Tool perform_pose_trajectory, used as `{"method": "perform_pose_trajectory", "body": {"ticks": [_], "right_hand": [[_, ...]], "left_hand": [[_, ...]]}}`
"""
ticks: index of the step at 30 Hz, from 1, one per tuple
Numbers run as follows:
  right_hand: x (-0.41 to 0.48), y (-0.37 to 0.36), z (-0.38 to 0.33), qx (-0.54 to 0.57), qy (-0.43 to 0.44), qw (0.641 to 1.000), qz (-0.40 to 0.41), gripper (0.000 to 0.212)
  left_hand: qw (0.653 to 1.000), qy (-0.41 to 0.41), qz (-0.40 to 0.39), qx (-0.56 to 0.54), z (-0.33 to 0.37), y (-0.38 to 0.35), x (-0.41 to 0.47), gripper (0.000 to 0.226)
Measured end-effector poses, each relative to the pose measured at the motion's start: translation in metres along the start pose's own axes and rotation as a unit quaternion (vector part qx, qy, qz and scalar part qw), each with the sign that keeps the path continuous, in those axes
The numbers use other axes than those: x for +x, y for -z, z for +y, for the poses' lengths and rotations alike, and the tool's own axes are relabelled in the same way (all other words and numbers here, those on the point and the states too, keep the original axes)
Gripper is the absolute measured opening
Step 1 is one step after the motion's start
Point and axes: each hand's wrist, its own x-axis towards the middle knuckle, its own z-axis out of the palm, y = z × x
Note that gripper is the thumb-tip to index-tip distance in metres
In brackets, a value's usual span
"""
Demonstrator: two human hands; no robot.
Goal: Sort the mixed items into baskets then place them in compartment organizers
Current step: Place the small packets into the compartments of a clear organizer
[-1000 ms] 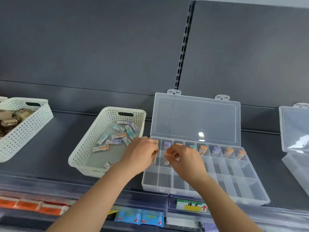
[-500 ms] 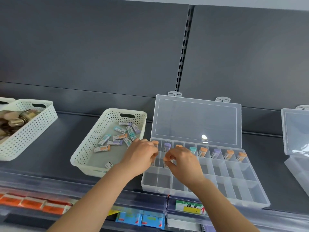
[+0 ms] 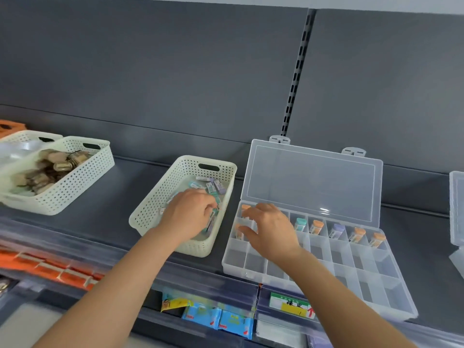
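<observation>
The left hand [image 3: 188, 213] reaches down into the white basket [image 3: 148, 217], its fingers curled among the small capped tubes [image 3: 214, 187] lying loose there. Whether it holds one cannot be told. The right hand [image 3: 272, 229] hovers, fingers spread and relaxed, over the left end of the clear organizer [image 3: 351, 282]. The organizer sits just right of the basket, and its far row holds more tubes below the raised lid [image 3: 311, 179].

Blue packets [image 3: 217, 320], orange boxes [image 3: 50, 268], price label [image 3: 291, 303]
</observation>
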Motion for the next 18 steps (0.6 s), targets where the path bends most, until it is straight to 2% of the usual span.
{"method": "perform_pose_trajectory", "body": {"ticks": [4,9,12,15,18], "right_hand": [[0.02,-0.001,-0.021,-0.004,0.034,0.999,-0.005,0.03],[0.054,-0.007,-0.052,-0.03,0.073,0.996,-0.043,0.027],[0.075,-0.015,-0.07,-0.111,0.085,0.98,-0.141,0.029],[0.093,-0.03,-0.085,-0.21,0.08,0.946,-0.234,0.032],[0.103,-0.045,-0.091,-0.263,0.07,0.919,-0.286,0.032]], "left_hand": [[0.987,0.086,-0.131,0.024,-0.037,0.008,0.001,0.025],[0.952,0.1,-0.29,-0.007,-0.066,0.002,0.01,0.037],[0.942,0.077,-0.327,-0.005,-0.076,-0.008,0.015,0.027],[0.941,0.061,-0.334,-0.005,-0.085,-0.016,0.019,0.014],[0.938,0.065,-0.339,-0.017,-0.094,-0.016,0.023,0.03]]}}
